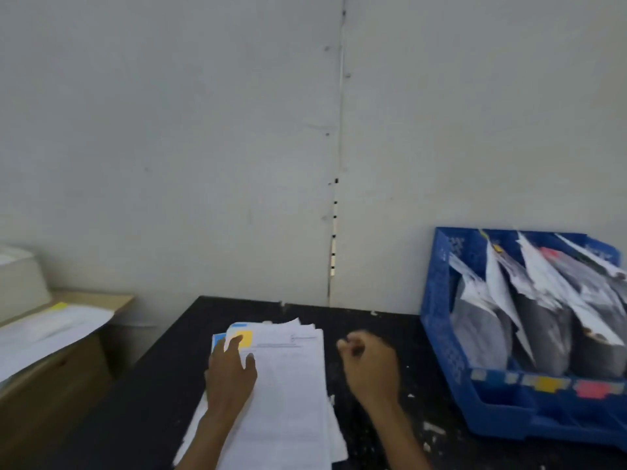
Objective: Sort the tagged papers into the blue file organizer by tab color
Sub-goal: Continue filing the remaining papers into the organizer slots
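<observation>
A stack of white printed papers [288,385] lies on the black table [163,385]. The top sheet has a yellow tab [247,337] at its upper left corner; blue tabs [217,340] peek out beneath. My left hand [230,371] rests flat on the stack, fingers reaching the yellow tab. Just right of the stack, my right hand [369,361] hovers with fingers loosely curled, holding nothing. The blue file organizer [441,334] stands at the right, with several papers upright in its slots and yellow [546,384] and red [592,390] labels on its front.
A wooden cabinet [51,385] at the left carries loose papers [44,330] with a yellow tab, beside a white box [20,273]. A grey wall rises close behind the table. Small paper scraps [432,427] litter the table near the organizer.
</observation>
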The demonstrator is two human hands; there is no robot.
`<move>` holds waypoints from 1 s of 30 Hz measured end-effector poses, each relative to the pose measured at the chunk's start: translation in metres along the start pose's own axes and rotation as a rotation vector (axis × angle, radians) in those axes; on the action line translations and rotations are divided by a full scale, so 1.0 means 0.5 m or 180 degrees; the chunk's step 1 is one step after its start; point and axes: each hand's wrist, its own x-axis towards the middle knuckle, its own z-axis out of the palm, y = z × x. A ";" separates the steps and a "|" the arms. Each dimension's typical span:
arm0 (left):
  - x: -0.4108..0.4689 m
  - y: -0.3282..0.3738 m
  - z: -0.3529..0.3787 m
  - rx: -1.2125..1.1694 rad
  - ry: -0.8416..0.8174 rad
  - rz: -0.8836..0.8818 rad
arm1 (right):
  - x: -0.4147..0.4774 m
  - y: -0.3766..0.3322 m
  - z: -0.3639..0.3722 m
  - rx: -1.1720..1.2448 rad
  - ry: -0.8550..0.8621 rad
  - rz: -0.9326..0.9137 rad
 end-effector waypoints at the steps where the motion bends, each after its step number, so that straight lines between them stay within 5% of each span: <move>1: -0.004 -0.009 -0.012 0.0138 0.0017 -0.0087 | -0.020 -0.001 0.045 -0.0208 -0.0333 0.0212; 5: -0.005 -0.048 -0.040 0.0574 -0.0155 -0.0137 | -0.099 -0.032 0.163 -0.0736 -0.0462 0.0671; 11: -0.001 -0.040 -0.050 0.0743 -0.0111 -0.0124 | -0.098 -0.009 0.147 0.0196 -0.0020 0.0812; 24: -0.013 -0.067 -0.054 0.0819 -0.0133 -0.0171 | -0.108 -0.030 0.130 0.0841 0.0185 0.0525; 30: -0.033 -0.013 -0.039 -0.0124 0.0059 0.0276 | -0.060 -0.034 0.013 0.1217 0.0570 0.0120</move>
